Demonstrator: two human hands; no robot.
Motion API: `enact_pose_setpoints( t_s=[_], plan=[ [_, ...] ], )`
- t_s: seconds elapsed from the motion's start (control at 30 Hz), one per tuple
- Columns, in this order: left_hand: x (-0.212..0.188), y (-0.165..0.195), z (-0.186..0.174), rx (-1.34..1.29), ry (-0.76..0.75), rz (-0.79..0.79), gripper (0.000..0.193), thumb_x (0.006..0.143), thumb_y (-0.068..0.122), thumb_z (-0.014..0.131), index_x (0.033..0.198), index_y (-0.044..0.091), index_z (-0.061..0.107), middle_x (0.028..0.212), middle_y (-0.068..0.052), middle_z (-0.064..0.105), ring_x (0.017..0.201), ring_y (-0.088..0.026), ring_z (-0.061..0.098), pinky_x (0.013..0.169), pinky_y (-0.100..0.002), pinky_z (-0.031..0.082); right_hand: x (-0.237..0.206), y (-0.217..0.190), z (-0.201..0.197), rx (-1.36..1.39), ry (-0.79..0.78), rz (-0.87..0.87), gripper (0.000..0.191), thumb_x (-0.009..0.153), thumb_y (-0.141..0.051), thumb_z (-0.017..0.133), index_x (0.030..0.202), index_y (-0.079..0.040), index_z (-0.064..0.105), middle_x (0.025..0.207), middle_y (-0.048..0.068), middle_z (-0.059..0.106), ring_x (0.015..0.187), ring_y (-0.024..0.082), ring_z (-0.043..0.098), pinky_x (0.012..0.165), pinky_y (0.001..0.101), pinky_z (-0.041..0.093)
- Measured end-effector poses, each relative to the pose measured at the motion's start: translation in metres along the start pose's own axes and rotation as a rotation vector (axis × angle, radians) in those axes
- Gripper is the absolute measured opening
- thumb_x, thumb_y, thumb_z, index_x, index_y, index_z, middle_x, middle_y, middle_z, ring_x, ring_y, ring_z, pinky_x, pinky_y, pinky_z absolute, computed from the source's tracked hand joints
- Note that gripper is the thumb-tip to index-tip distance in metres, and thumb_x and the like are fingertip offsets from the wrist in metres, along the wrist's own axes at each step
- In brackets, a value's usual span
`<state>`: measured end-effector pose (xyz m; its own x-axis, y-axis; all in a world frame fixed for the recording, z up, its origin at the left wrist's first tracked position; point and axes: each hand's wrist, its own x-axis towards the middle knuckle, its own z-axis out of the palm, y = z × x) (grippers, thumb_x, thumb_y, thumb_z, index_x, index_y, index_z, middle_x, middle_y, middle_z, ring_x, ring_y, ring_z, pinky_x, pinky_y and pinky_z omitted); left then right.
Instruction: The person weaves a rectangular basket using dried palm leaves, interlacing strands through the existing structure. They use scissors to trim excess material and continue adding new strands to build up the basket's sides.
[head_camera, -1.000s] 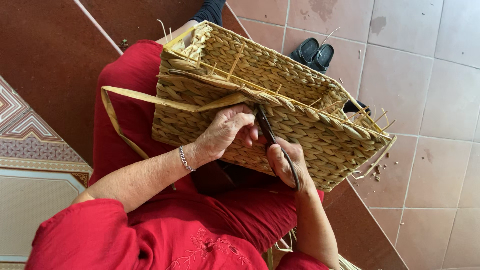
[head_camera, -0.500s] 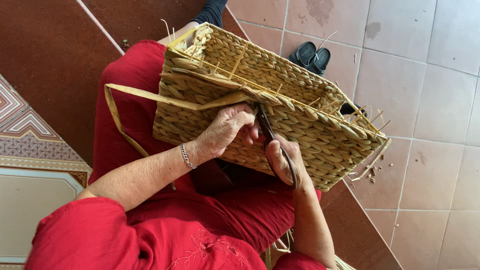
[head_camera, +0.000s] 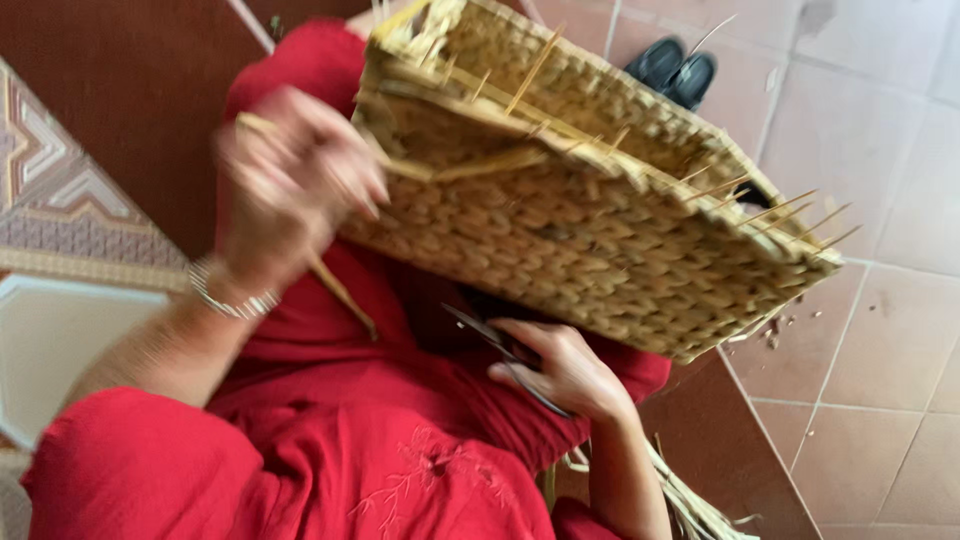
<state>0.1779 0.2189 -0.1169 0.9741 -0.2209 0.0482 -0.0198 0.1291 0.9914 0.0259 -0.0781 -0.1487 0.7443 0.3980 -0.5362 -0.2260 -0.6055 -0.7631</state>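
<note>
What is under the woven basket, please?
Under the woven basket lies the person's lap in a red garment. The right hand holds dark scissors below its lower edge. What lies further beneath is covered.

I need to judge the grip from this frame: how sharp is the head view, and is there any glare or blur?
Head view: the left hand is smeared by motion blur, so its grip on the straw strand is unclear; the woven basket and the right hand with the scissors are slightly soft; the light is even, no glare on the floor tiles.
</note>
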Motion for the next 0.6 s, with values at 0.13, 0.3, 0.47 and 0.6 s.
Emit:
enact_pose_setpoints(
  t_s=[0.13,0.3,0.47,0.6],
  plan=[
    [0.013,0.003,-0.047,0.063,0.118,0.202,0.011,0.105,-0.009,0.06,0.111,0.001,0.06,0.098,-0.007,0.066,0.083,-0.01,0.065,0.076,-0.023,0.058,0.03,-0.002,0.051,-0.282,0.092,-0.001,0.065,0.079,-0.029,0.08,0.137,-0.012,0.058,0.106,0.019,0.071,0.093,0.042,0.068,0.079,0.0492,0.054],
    [0.005,-0.018,-0.066,0.296,0.136,0.175,0.01,0.107,-0.01,0.062,0.111,-0.002,0.066,0.099,-0.007,0.068,0.076,-0.01,0.058,0.065,-0.022,0.048,0.074,-0.015,0.092,-0.408,0.248,-0.047,0.069,0.08,-0.019,0.076,0.144,-0.015,0.052,0.121,0.022,0.066,0.093,0.045,0.067,0.077,0.0532,0.056],
    [-0.002,-0.04,-0.068,0.618,0.056,0.452,0.013,0.099,-0.01,0.067,0.104,0.002,0.064,0.1,-0.008,0.065,0.092,-0.018,0.06,0.082,-0.032,0.051,0.102,-0.048,0.1,-0.733,0.409,-0.152,0.075,0.079,-0.002,0.067,0.151,-0.02,0.054,0.116,0.016,0.065,0.094,0.037,0.069,0.078,0.0475,0.06],
    [-0.001,-0.041,-0.067,0.756,-0.019,0.56,0.018,0.099,-0.003,0.073,0.109,0.007,0.063,0.112,-0.005,0.062,0.111,-0.02,0.059,0.099,-0.036,0.05,0.107,-0.076,0.104,-0.71,0.526,-0.215,0.067,0.083,-0.017,0.07,0.148,-0.012,0.053,0.111,0.023,0.062,0.086,0.037,0.066,0.07,0.0489,0.059]
  ],
)
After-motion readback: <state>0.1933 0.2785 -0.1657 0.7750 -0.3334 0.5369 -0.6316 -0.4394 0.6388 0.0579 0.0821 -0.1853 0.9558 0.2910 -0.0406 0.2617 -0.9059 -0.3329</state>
